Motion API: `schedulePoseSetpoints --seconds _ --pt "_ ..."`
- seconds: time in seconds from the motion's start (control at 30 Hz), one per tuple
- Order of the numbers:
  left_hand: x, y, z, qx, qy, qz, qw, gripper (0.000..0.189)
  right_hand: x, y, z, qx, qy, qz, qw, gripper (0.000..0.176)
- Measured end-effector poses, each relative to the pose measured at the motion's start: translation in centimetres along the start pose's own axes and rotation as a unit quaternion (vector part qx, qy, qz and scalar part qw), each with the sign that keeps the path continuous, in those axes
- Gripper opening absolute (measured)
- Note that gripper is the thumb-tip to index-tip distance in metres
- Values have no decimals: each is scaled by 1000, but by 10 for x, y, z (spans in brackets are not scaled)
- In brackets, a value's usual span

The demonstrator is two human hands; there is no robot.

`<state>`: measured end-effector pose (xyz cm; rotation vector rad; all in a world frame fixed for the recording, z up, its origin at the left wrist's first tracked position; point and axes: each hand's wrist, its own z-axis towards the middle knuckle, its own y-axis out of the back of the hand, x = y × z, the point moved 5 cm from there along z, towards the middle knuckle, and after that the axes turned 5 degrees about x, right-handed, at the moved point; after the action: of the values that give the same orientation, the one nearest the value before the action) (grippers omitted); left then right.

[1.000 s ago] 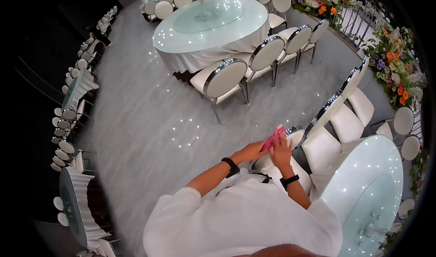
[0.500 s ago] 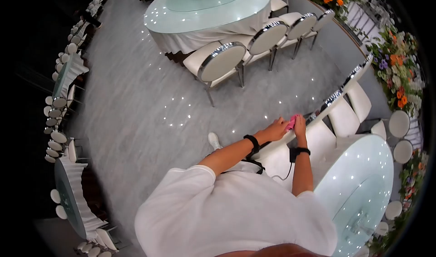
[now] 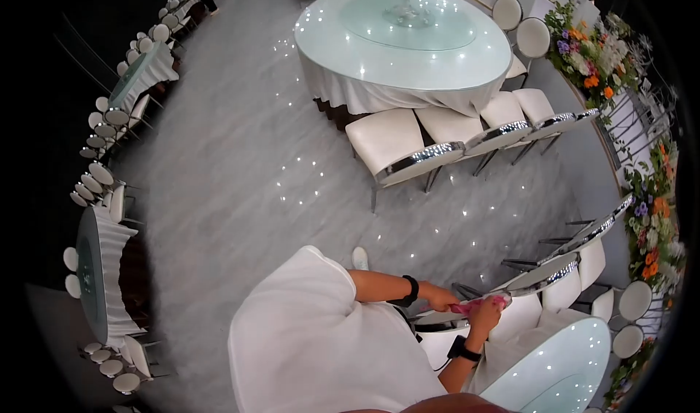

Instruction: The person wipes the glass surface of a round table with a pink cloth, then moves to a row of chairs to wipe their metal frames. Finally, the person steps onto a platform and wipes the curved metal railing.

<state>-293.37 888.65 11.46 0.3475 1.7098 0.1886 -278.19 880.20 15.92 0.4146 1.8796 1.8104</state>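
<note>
A pink cloth (image 3: pixel 461 308) is stretched between my two hands, over the chair nearest me. My left hand (image 3: pixel 440 297), with a black band on its wrist, is closed on one end of the cloth. The other end is gripped by my right hand (image 3: pixel 484 317), and some pink shows above its fingers. A dark watch sits on that wrist. Below the hands is the white seat (image 3: pixel 441 346) of the near chair, whose backrest is partly hidden by the hands and cloth. Beside it stands another chair with a shiny silver-rimmed backrest (image 3: pixel 545 276).
A glass-topped round table (image 3: pixel 321 45) with white-seated chairs (image 3: pixel 386 137) stands ahead. Another glass-topped table (image 3: pixel 558 369) is at my lower right. Flower arrangements (image 3: pixel 592 56) line the right side. Grey shiny floor (image 3: pixel 226 194) runs down the middle, with more tables (image 3: pixel 91 282) at left.
My hands have moved a little apart, and the cloth, bunched between them before, is now drawn out. The view has shifted, so the table ahead appears lower and farther right.
</note>
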Motion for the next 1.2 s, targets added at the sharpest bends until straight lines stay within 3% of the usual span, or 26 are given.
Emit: schedulePoseSetpoints --seconds 0.03,0.1,0.13,0.23,0.27,0.33,0.37,0.4,0.43,0.47,0.5,0.53,0.6,0.63,0.67,0.73,0.77,0.83,0.87,0.97,1.03,1.2 --pt "-1 12 -9 3 13 -7 1000 24 18 20 0 -3 2 -6 1000 34" --pt "-11 35 -23 -28 -38 3 999 22 33 61 -5 194 -80 36 977 35" --pt "-15 49 -38 -55 -84 7 995 20 46 62 -2 192 -78 31 978 35" --pt "-10 78 -63 -119 -111 -26 986 18 72 63 4 209 -18 -15 978 38" --pt "-2 74 -65 -119 -110 -27 986 18 66 31 11 210 -18 -15 977 38" --pt "13 109 -92 -234 -115 -53 964 16 102 -22 47 300 202 85 929 28" --pt "31 107 -97 -233 -115 -54 964 16 125 0 41 293 174 87 936 29" --pt "36 131 -113 -308 -112 -28 945 17 170 58 49 277 155 78 945 31" --pt "45 146 -133 -372 -103 -5 922 18 192 72 53 273 134 97 948 27" --pt "48 159 -148 -404 -68 -65 910 19 203 73 58 272 108 120 949 24" --pt "41 179 -174 -440 -29 -123 889 20 233 84 78 200 176 198 943 23" --pt "29 190 -195 -484 -12 -56 873 19 262 91 95 127 235 275 924 24" --pt "29 218 -228 -585 15 25 810 20 304 111 121 -11 287 300 910 31" --pt "31 237 -245 -644 23 38 764 23 318 108 132 -28 308 343 887 34" --pt "35 250 -251 -644 24 38 764 23 331 110 147 -48 327 385 862 37" --pt "49 260 -271 -711 61 67 697 35 382 145 180 -52 340 392 854 39" --pt "58 266 -276 -711 61 67 697 35 396 141 192 -52 340 392 853 39" --pt "102 269 -272 -654 106 65 747 45 425 105 217 -66 375 331 863 40" --pt "121 268 -265 -654 109 62 746 45 440 100 212 -94 400 228 883 39" --pt "140 266 -259 -638 108 107 755 47 443 94 231 -74 406 214 885 36" --pt "105 281 -263 -624 128 104 764 47 437 112 231 -59 425 221 876 35" --pt "80 332 -230 -601 173 103 774 47 394 103 277 -44 466 284 837 35"
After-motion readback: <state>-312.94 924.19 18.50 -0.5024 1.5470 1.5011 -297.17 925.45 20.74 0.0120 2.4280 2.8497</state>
